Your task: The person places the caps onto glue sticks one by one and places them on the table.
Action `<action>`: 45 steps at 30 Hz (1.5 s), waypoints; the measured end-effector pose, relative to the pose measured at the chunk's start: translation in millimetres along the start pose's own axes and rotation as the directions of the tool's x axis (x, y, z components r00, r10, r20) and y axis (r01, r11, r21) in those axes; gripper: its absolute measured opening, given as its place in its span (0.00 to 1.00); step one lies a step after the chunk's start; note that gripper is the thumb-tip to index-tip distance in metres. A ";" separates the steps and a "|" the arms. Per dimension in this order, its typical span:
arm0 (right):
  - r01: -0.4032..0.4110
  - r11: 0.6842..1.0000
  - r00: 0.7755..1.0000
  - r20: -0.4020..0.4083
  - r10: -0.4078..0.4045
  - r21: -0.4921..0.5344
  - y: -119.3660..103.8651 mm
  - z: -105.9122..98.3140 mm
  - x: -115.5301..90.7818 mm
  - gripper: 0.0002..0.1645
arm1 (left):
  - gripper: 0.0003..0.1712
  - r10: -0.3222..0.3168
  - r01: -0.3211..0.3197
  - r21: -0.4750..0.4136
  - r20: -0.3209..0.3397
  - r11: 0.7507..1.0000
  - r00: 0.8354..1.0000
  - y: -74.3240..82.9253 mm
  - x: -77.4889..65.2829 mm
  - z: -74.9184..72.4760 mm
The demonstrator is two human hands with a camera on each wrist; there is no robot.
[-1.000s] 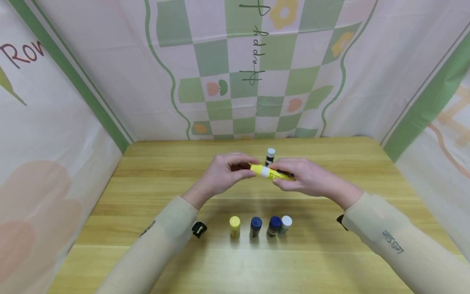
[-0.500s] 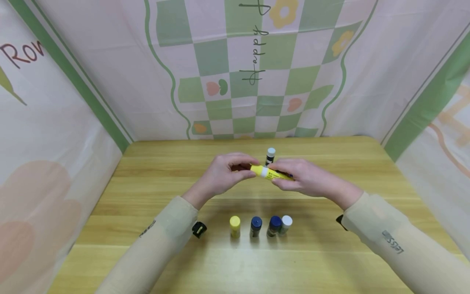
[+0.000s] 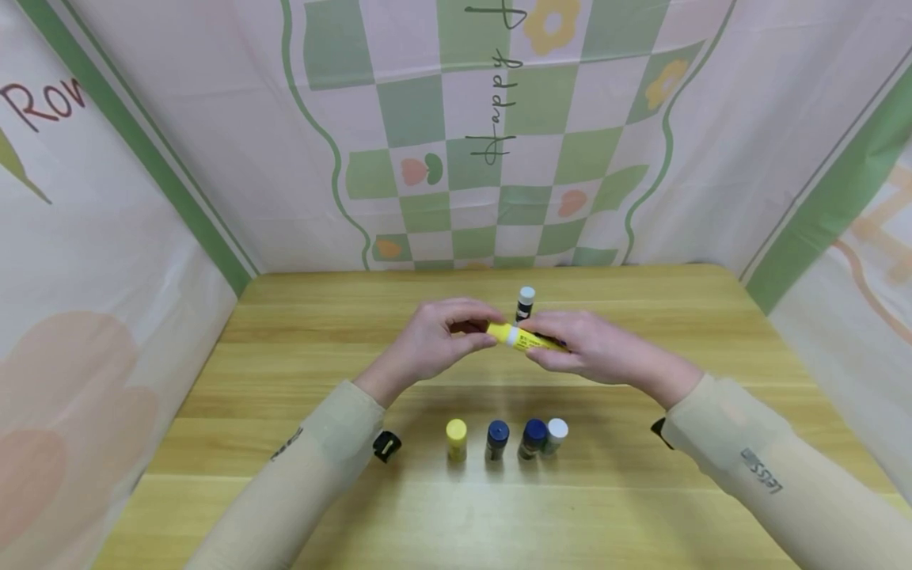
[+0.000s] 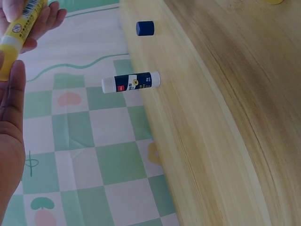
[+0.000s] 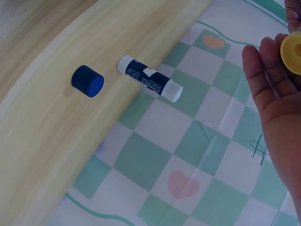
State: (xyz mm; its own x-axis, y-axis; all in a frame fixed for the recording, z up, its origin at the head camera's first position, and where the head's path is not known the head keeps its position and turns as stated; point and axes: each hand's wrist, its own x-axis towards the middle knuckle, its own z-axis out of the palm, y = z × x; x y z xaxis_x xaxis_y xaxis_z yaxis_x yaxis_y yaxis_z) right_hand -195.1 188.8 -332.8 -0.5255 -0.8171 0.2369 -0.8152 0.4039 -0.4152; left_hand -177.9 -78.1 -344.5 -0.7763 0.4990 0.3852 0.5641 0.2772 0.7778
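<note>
Both hands hold one yellow glue stick (image 3: 526, 339) above the middle of the table, tilted with its right end lower in the head view. My left hand (image 3: 443, 339) pinches its cap end between thumb and fingers. Around the body, beyond the white band, my right hand (image 3: 587, 340) keeps its grip and hides much of it. The left wrist view shows the label and white band of the yellow glue stick (image 4: 18, 35). Its round yellow end (image 5: 293, 52) shows in the right wrist view. Behind the hands stands a dark blue glue stick with a white cap (image 3: 525, 304).
Nearer the front stand a yellow glue stick (image 3: 456, 440), a blue-capped one (image 3: 496, 439), a dark-blue-capped one (image 3: 532, 438) and a white-capped one (image 3: 556, 435). A blue cap (image 5: 88, 81) sits near the back glue stick. A patterned cloth (image 3: 470, 214) hangs behind the table.
Both hands stay in nearly the same place. The yellow glue stick has shifted very slightly in their grip; the standing glue sticks have not moved.
</note>
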 end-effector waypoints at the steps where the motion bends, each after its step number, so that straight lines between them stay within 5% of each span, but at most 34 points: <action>1: -0.007 1.000 1.000 0.004 0.007 0.003 -0.4 0.0 -0.1 0.18 | 0.15 0.004 -0.004 0.003 0.002 1.000 1.000 -0.1 -0.1 0.1; 30: 0.012 0.999 1.000 0.019 -0.013 0.041 -1.1 4.2 1.1 0.13 | 0.15 0.068 -0.068 0.023 0.019 0.997 0.998 -0.2 -0.4 2.1; 45: -0.032 0.998 0.998 0.053 0.030 0.045 -3.7 3.7 1.0 0.18 | 0.15 0.083 -0.084 0.035 0.026 0.996 0.996 1.9 -0.8 2.8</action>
State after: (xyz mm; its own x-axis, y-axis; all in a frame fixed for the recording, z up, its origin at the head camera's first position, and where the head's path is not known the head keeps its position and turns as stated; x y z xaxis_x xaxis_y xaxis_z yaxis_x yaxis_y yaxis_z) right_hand -191.7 185.0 -334.3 -0.5359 -0.8254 0.1775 -0.7861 0.4110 -0.4617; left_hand -175.5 -75.7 -344.7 -0.7190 0.5415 0.4358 0.6372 0.2631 0.7244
